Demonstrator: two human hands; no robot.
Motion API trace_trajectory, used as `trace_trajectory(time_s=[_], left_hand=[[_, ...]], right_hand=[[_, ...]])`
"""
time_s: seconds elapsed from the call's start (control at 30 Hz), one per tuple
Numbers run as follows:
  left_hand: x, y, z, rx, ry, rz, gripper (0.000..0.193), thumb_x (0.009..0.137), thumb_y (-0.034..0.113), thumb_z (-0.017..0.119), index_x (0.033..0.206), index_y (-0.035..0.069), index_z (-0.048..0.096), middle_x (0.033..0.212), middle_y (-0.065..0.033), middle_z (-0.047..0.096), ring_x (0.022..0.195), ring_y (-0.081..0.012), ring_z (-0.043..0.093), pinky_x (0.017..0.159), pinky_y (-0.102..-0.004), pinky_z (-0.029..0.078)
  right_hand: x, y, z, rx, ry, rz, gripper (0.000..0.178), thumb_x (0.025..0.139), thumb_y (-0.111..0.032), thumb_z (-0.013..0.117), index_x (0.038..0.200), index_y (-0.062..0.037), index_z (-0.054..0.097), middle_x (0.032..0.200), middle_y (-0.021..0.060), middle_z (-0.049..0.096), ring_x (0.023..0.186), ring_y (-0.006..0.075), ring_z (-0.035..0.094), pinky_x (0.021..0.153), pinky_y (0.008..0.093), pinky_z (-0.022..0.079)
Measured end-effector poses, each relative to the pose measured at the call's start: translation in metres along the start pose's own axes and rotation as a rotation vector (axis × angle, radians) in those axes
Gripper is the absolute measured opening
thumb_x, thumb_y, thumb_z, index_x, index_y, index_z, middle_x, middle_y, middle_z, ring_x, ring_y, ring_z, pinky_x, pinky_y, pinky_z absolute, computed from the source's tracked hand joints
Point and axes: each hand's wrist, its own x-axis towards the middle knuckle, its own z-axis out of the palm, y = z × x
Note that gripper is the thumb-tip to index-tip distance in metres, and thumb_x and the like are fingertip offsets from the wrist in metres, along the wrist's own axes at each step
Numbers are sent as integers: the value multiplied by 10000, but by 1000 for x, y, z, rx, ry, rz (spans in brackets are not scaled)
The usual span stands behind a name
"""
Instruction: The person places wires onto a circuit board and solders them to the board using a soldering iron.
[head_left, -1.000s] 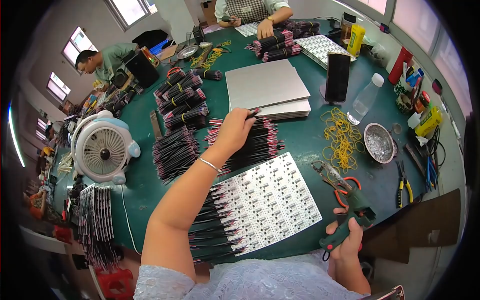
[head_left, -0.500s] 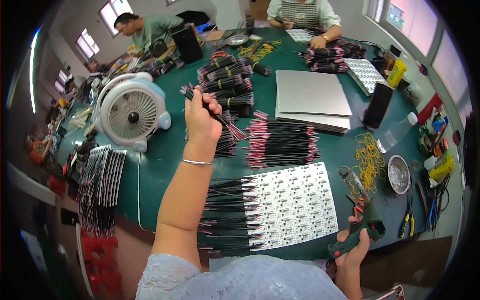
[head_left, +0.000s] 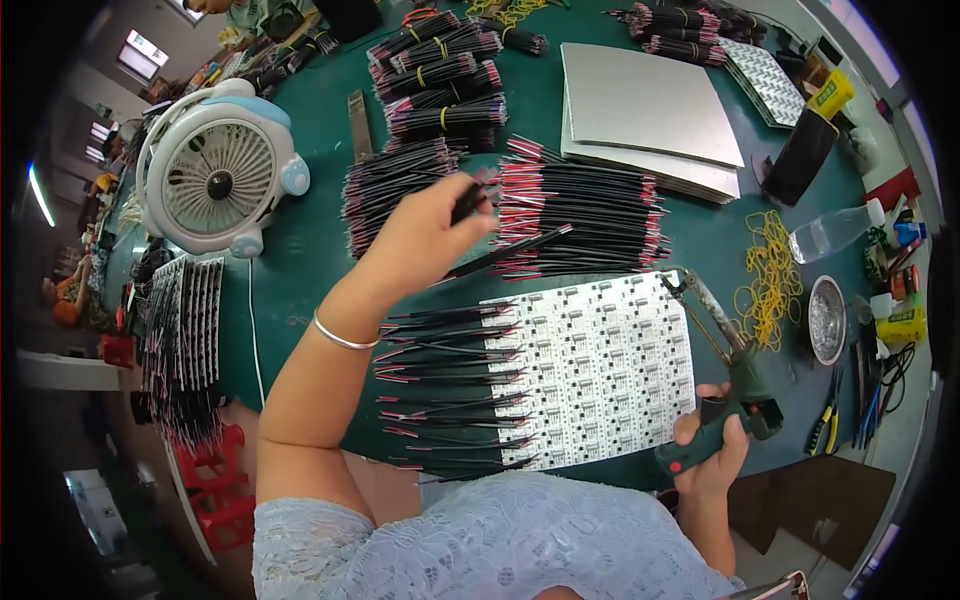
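Note:
My left hand [head_left: 425, 235], a bangle on its wrist, is closed round a few black wires [head_left: 468, 203] with reddish ends. It hovers between two loose piles of such wires, the left pile [head_left: 385, 195] and the right pile [head_left: 590, 215]. One black wire [head_left: 520, 252] lies slantwise below the fingers; whether they hold it, I cannot tell. In my right hand [head_left: 715, 450] is a green soldering gun [head_left: 735, 410], its metal tip near the top right corner of a white circuit board panel [head_left: 600, 380]. Black wires [head_left: 450, 375] stick out along the panel's left edge.
Bundled wires [head_left: 440, 75] and grey metal sheets [head_left: 650, 105] lie farther back. A fan [head_left: 220, 180] stands left, beside wired panels [head_left: 185, 320]. On the right are yellow rubber bands [head_left: 765, 280], a metal bowl [head_left: 827, 320], a plastic bottle [head_left: 835, 232] and pliers [head_left: 826, 420].
My left hand has come down and nearer, from above the left pile to between the piles, with wires in it. The soldering gun's tip has swung up and left to the panel's corner.

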Motion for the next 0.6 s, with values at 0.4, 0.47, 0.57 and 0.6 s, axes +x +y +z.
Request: trace_trajectory(time_s=[0.4,0.47,0.57,0.6], left_hand=[[-19,-37,29,485,-168,-61,358,757,106,741,1056,6,572,955,-169,643,861,-302,643,760,-385,500],[-23,-48,25,561,-144,49,317,777,79,716,1052,-1,581,939,-155,651,841,-276,652,745,-367,503],[-34,-51,5,427,69,174,229,826,50,665,1036,-13,599,897,-107,655,805,-213,645,716,-331,500],[-38,-50,-3,208,249,193,184,855,50,638,1024,-17,608,871,-73,651,789,-176,630,703,-311,492]], right_hand=[[-2,0,0,-60,-9,28,465,918,-247,539,1280,13,406,1139,242,559,572,208,613,463,295,501],[-4,0,1,-52,-20,22,471,914,-245,545,1282,14,405,1137,243,559,575,210,615,459,294,501],[-6,0,-1,-55,-4,13,487,907,-242,556,1292,13,401,1136,241,558,580,213,619,461,293,504],[-8,-2,1,-44,0,10,487,906,-240,556,1293,12,402,1137,237,559,583,212,620,466,293,506]])
